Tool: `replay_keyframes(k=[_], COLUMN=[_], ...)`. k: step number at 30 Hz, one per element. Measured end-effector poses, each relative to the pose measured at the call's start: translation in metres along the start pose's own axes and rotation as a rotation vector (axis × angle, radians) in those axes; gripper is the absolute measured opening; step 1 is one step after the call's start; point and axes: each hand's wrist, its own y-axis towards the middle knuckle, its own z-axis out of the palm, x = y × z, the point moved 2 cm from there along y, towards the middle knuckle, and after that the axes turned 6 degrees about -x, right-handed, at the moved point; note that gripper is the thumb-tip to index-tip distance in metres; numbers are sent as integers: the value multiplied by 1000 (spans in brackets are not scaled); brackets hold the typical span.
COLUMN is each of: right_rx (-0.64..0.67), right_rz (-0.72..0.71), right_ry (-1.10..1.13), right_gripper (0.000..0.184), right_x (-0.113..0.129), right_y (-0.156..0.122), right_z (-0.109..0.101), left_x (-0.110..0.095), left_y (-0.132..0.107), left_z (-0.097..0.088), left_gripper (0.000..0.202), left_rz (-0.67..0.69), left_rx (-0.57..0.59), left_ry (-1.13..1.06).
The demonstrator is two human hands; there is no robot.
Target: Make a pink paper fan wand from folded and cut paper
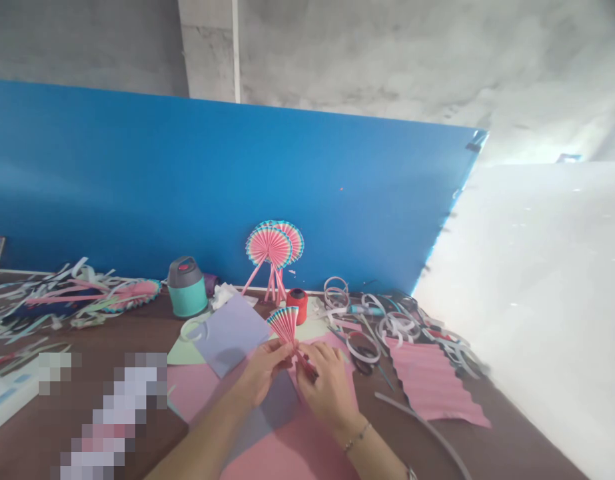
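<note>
Between my two hands is a small pleated paper fan (284,325), pink with a rainbow-striped upper edge, its folds spread at the top and drawn together below. My left hand (267,367) pinches it near the narrow part. My right hand (324,380) is closed around its lower end, and a dark bit shows by the fingers there. Beneath the hands lie sheets of pink paper (297,448) and purple paper (232,333). A red spool of thread (297,307) stands just behind the fan.
Finished round paper fans (270,247) stand against the blue partition (337,180). A teal and grey container (187,290) is left of them. Paper strips (397,327) and a creased pink sheet (432,380) lie at right; more strips and a fan (137,293) are at left.
</note>
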Motion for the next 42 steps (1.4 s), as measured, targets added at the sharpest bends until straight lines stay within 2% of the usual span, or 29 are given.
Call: replay_keyframes(k=[11,16,21,26,30,35,39,42], right_rx=[-27,-13,40,22,41,84,-14,19], right_rz=[-41,-39,37,122,129,103,25,-43], right_ry=[38,49,134,251,187,78,55,67], right_gripper=[19,20,19,19,20,12,40,45], right_x=[-1,-1,0,-2,-1,-1,-4,-2], right_y=[-1,0,0,1,2,0,-4,-4], right_z=[2,2,2,1,0,2,5,6], left_x=[-4,-11,-10,-9,-10,-11,-10,-8], left_y=[-2,-5,-6,-6,-6,-5,-3,-3], left_z=[3,7,9,6,5,3,1,0], left_gripper=[31,44,38,32,32,33,35,32], left_rz=[33,85,-45,-99,-121,-97,-100,-93], left_rx=[-45,-162,-73,-54,-82,-121,-136,-125], left_ry=[166,361,97,-61,-91,-126,-133,-142])
